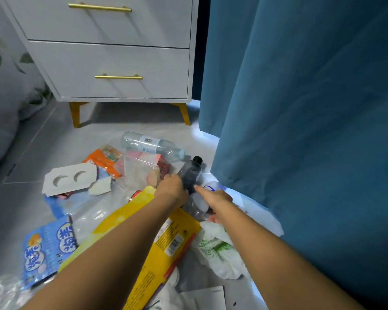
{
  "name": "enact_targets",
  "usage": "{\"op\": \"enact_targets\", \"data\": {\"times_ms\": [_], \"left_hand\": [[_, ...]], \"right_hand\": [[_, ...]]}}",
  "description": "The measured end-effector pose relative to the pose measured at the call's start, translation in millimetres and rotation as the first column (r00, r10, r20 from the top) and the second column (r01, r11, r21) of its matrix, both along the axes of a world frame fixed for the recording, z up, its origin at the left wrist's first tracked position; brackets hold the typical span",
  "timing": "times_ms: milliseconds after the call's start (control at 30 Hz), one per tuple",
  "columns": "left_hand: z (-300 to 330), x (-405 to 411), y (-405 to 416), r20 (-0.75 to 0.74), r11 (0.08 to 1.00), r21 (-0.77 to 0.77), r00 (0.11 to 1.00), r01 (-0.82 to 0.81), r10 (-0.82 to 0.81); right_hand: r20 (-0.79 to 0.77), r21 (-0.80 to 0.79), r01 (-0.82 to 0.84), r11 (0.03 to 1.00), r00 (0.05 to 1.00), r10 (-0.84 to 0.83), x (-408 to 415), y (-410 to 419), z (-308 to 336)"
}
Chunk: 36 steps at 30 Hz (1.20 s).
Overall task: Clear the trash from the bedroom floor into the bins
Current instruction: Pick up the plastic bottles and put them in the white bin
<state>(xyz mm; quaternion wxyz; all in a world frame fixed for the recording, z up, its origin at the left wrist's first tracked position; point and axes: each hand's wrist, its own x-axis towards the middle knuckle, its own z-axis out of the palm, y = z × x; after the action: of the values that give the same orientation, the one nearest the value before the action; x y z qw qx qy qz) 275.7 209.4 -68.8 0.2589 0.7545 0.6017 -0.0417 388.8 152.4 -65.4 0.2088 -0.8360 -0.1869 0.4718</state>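
Grey tiled floor [31, 153] strewn with trash; nearest, a glossy yellow package [157, 253] under both forearms, a blue snack bag [47, 245] left of it; left hand [173, 189] grips a dark plastic bottle [190, 173], black cap pointing away; right hand [215, 198] curls round a clear crumpled bottle [197, 209]; beyond the fingers, a clear labelled bottle [152, 145] lying flat; farthest, white nightstand [112, 52]; blue curtain [311, 108] right.

My one camera sits on my head, looking forward and steeply down at the floor [27, 198], close over my outstretched forearms, facing the nightstand [112, 52] ahead and the blue curtain [311, 108] at right.
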Motion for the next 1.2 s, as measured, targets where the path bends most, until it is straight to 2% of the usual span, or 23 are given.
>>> {"op": "enact_targets", "data": {"times_ms": [167, 267, 467, 600, 667, 767, 900, 1000, 1067, 1200], "left_hand": [[-13.8, -6.8, 2.2, -0.029, 0.993, -0.078, 0.996, -0.091, 0.089], [-3.8, -16.2, 4.5, 0.016, 0.991, -0.037, 0.991, -0.130, 0.131], [51.0, -57.6, -0.5, 0.054, 0.992, 0.068, 0.994, -0.102, 0.099], [89.7, -109.3, -25.3, 0.209, 0.979, 0.063, 0.962, -0.194, 0.177], [106.1, -140.3, -45.1, 0.326, 0.948, 0.028, 0.900, -0.316, 0.290], [129.7, -187.8, -79.2, 0.510, 0.874, -0.052, 0.740, -0.483, 0.439], [168.4, -250.9, -126.0, 0.637, 0.780, -0.098, 0.563, -0.618, 0.527], [203.9, -302.9, -171.9, 0.688, 0.719, -0.126, 0.462, -0.683, 0.560], [227.6, -339.2, -212.7, 0.685, 0.669, -0.153, 0.410, -0.727, 0.602], [264.7, -404.3, -308.2, 0.732, 0.547, -0.188, 0.255, -0.816, 0.632]], "right_hand": [[-0.006, 0.056, 0.038, 0.998, 0.999, -0.038, -0.5, -1.2, -13.8], [0.019, 0.063, -0.044, 0.997, 0.999, 0.043, -0.2, -1.8, -9.3], [-0.016, 0.134, -0.154, 0.979, 0.987, 0.158, -24.0, -7.3, 0.4], [0.009, 0.265, -0.182, 0.947, 0.982, 0.187, -51.1, -13.1, 14.7], [0.041, 0.357, -0.204, 0.912, 0.978, 0.203, -65.0, -15.4, 31.8], [0.092, 0.490, -0.249, 0.835, 0.968, 0.235, -89.2, -18.5, 59.7], [0.099, 0.614, -0.324, 0.719, 0.936, 0.337, -137.7, -23.9, 91.7], [0.015, 0.686, -0.345, 0.640, 0.887, 0.462, -195.7, -43.6, 117.9], [-0.074, 0.719, -0.349, 0.601, 0.822, 0.565, -238.2, -64.0, 133.9], [-0.140, 0.772, -0.446, 0.453, 0.576, 0.805, -317.6, -111.8, 176.2]]}}
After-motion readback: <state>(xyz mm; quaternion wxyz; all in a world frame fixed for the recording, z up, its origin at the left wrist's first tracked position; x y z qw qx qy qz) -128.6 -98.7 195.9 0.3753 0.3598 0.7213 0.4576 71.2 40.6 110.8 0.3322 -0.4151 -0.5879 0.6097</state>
